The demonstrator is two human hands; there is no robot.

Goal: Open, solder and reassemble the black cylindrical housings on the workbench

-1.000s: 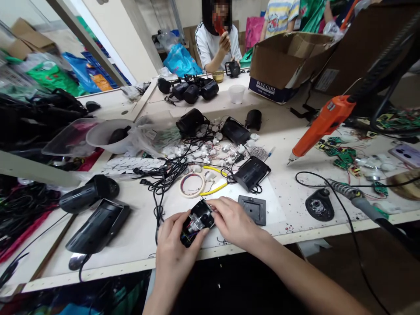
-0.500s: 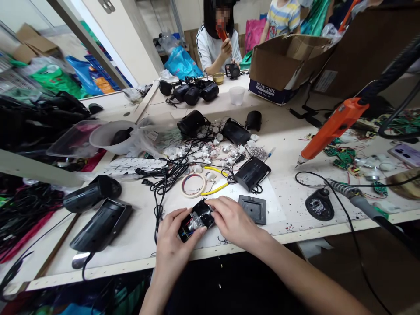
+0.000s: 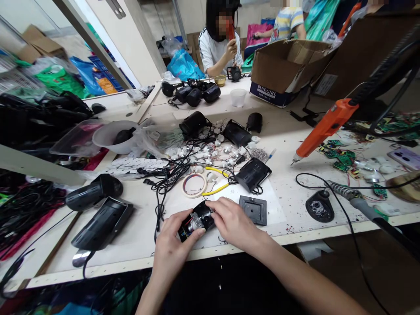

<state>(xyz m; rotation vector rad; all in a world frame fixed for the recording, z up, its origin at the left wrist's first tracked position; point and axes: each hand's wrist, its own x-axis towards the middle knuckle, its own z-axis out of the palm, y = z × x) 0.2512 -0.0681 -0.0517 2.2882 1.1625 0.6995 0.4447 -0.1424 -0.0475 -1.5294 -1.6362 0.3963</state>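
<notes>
Near the front edge of the white workbench (image 3: 131,245), both my hands grip a small black device housing (image 3: 197,219) with wires and a metal part showing inside it. My left hand (image 3: 173,245) cups its near end. My right hand (image 3: 234,223) presses on its far right side with the fingertips. A square black cover plate (image 3: 253,209) lies just right of my right hand. A roll of tape (image 3: 194,184) and yellow wire (image 3: 215,189) lie just beyond the housing.
Black lamp housings (image 3: 98,210) lie at the left; tangled black cables (image 3: 167,175) and small white parts cover the middle. An orange electric screwdriver (image 3: 324,127) hangs at right above green circuit boards (image 3: 341,157). A soldering iron (image 3: 354,199) lies near the right edge. A person (image 3: 219,43) sits across, beside a cardboard box (image 3: 288,65).
My hands and the housing have stayed almost in place, the left fingers shifting slightly on it. The view has tilted a little. The person across has raised a hand.
</notes>
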